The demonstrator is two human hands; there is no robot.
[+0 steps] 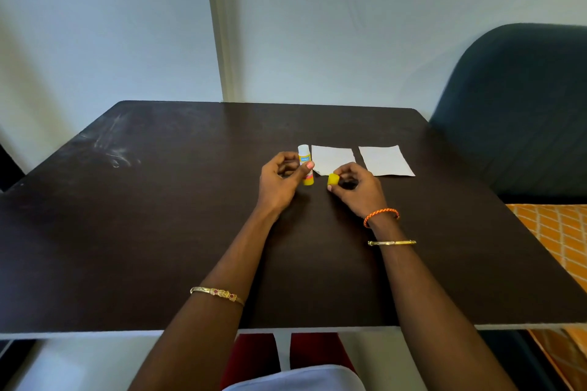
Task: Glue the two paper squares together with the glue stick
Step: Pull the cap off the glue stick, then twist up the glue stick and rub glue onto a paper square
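- Glue stick stands upright near the middle of the dark table, uncapped, white tip up, yellow base down. It carries a blue and yellow label; the print is too small to read.
- Left hand grips the glue stick, thumb across the front of the tube.
- Right hand pinches the yellow cap between thumb and fingertips, just right of the stick and apart from it.
- Two white paper squares lie flat side by side with a narrow gap between them; the nearer one sits just beside the glue stick, its front edge partly hidden by the right hand.
- Both squares lie well inside the table edges.
- Wide bare tabletop to the left and toward the person; faint pale smears at far left.
- Dark chair stands against the table's right edge.
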